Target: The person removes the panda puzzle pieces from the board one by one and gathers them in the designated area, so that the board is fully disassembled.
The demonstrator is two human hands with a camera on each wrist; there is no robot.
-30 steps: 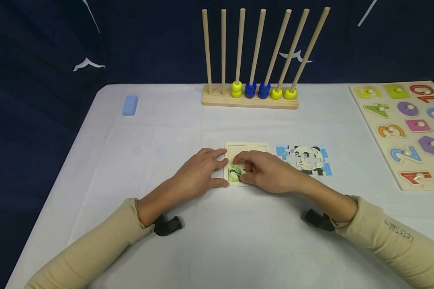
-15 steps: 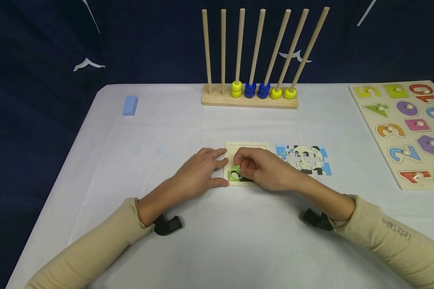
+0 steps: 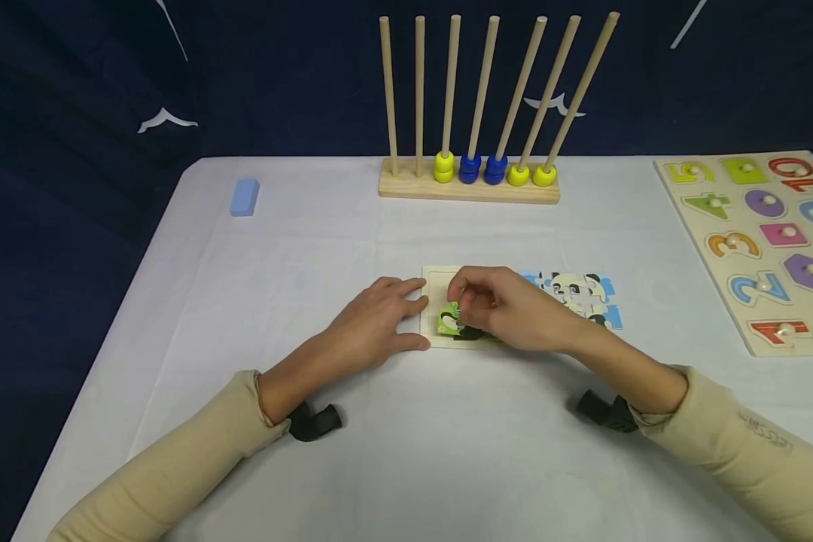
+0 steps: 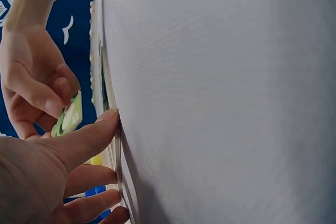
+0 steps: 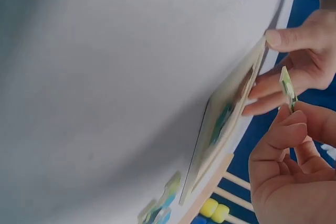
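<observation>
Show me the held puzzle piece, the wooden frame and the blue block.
Puzzle piece [image 4: 74,114]: left wrist view, on its visible face.
Wooden frame [image 3: 437,290]: head view, bare floor inside the rim.
Blue block [image 3: 244,196]: head view, middle of its top face.

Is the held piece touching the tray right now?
Apart. The left wrist view shows blue cloth between the piece, pinched by the right hand, and the tray.

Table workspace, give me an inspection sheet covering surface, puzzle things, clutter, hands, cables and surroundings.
Surface: white tablecloth, faintly creased.
Job's things: green puzzle piece held above the wooden tray; panda pieces lie right of the tray.
Clutter: blue block, bead abacus, number board, all apart from the tray.
Hands: left hand touches the tray's left edge; right hand pinches the piece.
Cables: nothing seen.
Surroundings: dark blue cloth with white marks.
</observation>
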